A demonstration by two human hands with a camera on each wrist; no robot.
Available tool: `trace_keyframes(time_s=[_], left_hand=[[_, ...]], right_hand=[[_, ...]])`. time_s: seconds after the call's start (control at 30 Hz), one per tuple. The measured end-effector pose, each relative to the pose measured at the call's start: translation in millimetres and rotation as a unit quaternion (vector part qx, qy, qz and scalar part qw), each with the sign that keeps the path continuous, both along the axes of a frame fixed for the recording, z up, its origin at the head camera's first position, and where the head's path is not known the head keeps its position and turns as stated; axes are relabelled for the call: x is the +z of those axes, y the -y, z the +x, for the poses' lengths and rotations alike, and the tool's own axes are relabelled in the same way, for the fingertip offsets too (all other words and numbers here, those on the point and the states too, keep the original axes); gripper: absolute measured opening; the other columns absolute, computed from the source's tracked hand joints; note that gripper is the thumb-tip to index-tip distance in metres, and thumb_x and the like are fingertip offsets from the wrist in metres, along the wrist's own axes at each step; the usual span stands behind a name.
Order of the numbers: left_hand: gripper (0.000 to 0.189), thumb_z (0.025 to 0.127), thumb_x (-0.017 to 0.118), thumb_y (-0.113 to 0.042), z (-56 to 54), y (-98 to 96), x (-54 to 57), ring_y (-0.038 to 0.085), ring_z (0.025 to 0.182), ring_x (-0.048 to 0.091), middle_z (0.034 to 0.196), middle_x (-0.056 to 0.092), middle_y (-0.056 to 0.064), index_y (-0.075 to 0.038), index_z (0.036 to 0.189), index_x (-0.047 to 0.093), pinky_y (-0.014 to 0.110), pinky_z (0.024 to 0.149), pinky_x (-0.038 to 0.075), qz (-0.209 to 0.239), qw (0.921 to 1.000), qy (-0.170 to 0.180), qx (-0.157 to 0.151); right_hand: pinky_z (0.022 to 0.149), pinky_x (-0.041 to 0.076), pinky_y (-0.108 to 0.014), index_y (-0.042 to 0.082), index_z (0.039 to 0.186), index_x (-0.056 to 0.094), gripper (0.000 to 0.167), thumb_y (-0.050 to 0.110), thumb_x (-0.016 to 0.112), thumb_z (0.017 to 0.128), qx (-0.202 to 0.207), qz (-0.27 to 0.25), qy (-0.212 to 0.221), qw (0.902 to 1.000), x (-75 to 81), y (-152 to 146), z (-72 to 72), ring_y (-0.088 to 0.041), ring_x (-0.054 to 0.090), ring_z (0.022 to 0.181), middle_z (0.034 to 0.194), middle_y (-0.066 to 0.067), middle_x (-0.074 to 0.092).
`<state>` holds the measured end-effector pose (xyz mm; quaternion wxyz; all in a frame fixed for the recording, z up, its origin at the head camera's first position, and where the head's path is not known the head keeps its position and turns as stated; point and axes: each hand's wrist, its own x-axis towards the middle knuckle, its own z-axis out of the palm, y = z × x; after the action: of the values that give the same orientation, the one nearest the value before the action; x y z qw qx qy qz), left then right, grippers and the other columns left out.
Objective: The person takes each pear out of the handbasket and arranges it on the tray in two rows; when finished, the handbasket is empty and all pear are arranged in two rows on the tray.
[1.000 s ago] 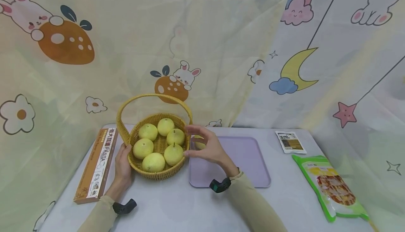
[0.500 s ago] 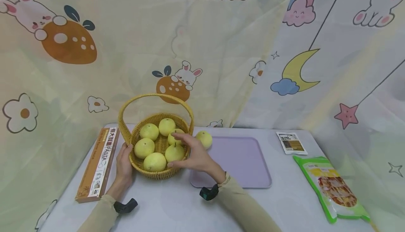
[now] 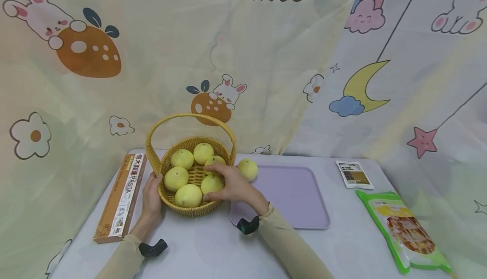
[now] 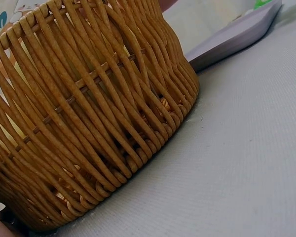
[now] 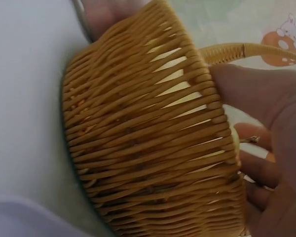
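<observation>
A yellow wicker basket [image 3: 194,212] with a tall arched handle stands on the table, holding several pale yellow pears [image 3: 176,179]. Against its left wall my left hand [image 3: 151,201] grips the side near the foot of the handle. My right hand [image 3: 237,186] reaches over the right rim, thumb and fingers curled round the pear [image 3: 210,184] at the front right, partly hidden by them. In the right wrist view, the fingers [image 5: 259,170] come over the wicker rim near a pear's stem. One more pear [image 3: 247,169] lies at the back left corner of the lilac tray [image 3: 293,194].
Left of the basket lies a long orange-brown pasta box [image 3: 121,198]. Over on the right are a small white sachet [image 3: 354,174] and a green-edged food bag [image 3: 405,230]. A printed cloth [image 3: 266,80] hangs behind the table.
My right hand has left the pear at the tray and moved left over the basket, closing round another pear. The left hand has stayed on the basket's side. The head view has shifted slightly.
</observation>
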<state>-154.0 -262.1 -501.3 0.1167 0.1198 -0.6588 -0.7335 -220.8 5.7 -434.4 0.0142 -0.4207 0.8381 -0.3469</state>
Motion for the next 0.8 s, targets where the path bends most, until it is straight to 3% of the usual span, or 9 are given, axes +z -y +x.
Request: trace_keyframes(time_s=[0.2,0.4,0.67,0.8], left_hand=[[0.058,0.115,0.028,-0.041,-0.8,0.0,-1.0,0.018,0.157,0.033,0.169,0.038,0.004,-0.018,0.169,0.028,0.013,0.121,0.033,-0.002,1.0000,0.000,0.000],[0.058,0.115,0.029,-0.041,-1.3,0.4,-1.1,0.018,0.155,0.035,0.168,0.040,0.004,-0.017,0.168,0.030,0.012,0.119,0.035,-0.003,1.0000,-0.005,0.003],[0.058,0.115,0.029,-0.043,-1.2,1.5,-2.3,0.020,0.157,0.033,0.170,0.038,0.004,-0.018,0.168,0.030,0.028,0.131,0.027,-0.011,0.9999,-0.002,0.008],[0.058,0.115,0.029,-0.042,-1.4,0.7,-3.9,0.019,0.157,0.033,0.169,0.038,0.004,-0.018,0.168,0.030,0.027,0.130,0.027,-0.006,1.0000,-0.002,0.005]], right_hand=[[0.121,0.045,-0.047,0.010,0.143,0.066,0.077,0.038,0.096,0.078,-0.017,0.046,0.012,0.9987,8.3,4,0.4,-0.022,0.060,0.139,0.140,-0.003,0.071],[0.120,0.047,-0.043,0.011,0.140,0.068,0.080,0.039,0.100,0.072,-0.037,0.071,0.015,0.9967,12.4,9,0.3,-0.023,0.060,0.139,0.139,-0.002,0.072],[0.113,0.053,-0.036,0.009,0.137,0.070,0.088,0.037,0.105,0.062,-0.050,0.117,-0.013,0.9918,17.8,21,0.1,-0.022,0.065,0.131,0.135,-0.003,0.073],[0.107,0.056,-0.035,0.009,0.134,0.072,0.084,0.034,0.106,0.061,-0.051,0.149,-0.036,0.9868,17.7,27,-0.1,-0.023,0.066,0.125,0.129,-0.003,0.075]])
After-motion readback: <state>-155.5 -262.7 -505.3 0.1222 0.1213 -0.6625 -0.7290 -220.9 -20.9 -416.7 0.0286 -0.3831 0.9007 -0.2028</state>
